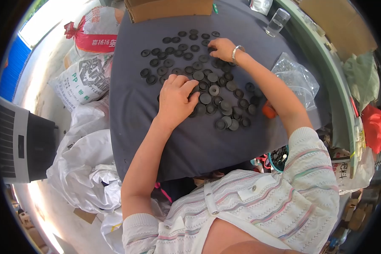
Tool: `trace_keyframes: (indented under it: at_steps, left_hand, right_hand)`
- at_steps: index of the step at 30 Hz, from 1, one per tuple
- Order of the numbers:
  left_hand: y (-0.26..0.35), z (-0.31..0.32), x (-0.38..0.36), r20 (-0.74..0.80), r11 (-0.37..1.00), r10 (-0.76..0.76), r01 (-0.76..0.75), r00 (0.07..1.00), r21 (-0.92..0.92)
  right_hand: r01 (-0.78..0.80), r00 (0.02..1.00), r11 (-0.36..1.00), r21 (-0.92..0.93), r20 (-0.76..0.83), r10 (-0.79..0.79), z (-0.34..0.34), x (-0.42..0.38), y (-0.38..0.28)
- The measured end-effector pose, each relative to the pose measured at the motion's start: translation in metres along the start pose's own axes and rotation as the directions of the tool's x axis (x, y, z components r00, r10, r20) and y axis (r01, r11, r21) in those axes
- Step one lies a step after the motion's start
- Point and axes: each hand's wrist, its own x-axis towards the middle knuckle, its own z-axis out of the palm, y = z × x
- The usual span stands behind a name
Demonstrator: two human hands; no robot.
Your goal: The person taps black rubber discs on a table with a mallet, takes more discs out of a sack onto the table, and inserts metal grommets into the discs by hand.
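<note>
Many round black discs (214,90) lie spread and partly piled on a table with a dark grey cloth (190,152). My left hand (176,98) is at the left side of the pile, its thumb and fingers closed round a black disc (194,89). Farther off, at the upper right of the discs, my right hand (222,49) has its fingers bent together on another black disc (211,49), mostly covered by the fingertips. Loose discs (169,50) lie between and beyond the hands, some with a raised rim facing up.
A cardboard box (169,10) stands at the far edge. To the right are a glass (277,23), a clear plastic bag (295,80) and an orange object (269,110) beside my right forearm. White sacks (82,80) and a grey-black appliance (27,142) stand left of the table.
</note>
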Motion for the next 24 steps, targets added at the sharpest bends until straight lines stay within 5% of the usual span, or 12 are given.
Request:
trace_keyframes:
  at_steps: [4, 7, 10, 17, 24]
  left_hand:
    - [-0.022, -0.020, 0.000, -0.142, 0.979, -0.190, 0.178, 0.971, -0.097]
    - [-0.053, -0.048, -0.009, -0.086, 0.822, -0.564, 0.547, 0.822, -0.156]
    - [-0.065, -0.059, -0.012, -0.028, 0.759, -0.646, 0.638, 0.763, -0.134]
    - [-0.064, -0.056, -0.015, 0.151, 0.790, -0.607, 0.613, 0.780, 0.014]
    - [-0.071, -0.051, -0.024, 0.083, 0.801, -0.548, 0.493, 0.832, 0.340]
  right_hand:
    - [0.027, 1.000, 0.997, -0.066, -0.001, -0.027, 0.004, 0.006, 0.006]
    - [0.027, 0.997, 0.999, -0.048, -0.069, -0.030, 0.003, -0.001, 0.002]
    - [0.097, 0.985, 0.994, 0.044, -0.145, -0.090, -0.006, -0.022, -0.022]
    - [0.468, 0.881, 0.879, 0.094, -0.123, -0.456, 0.002, -0.033, -0.091]
    - [0.356, 0.924, 0.935, 0.003, 0.152, -0.352, 0.020, -0.037, -0.154]
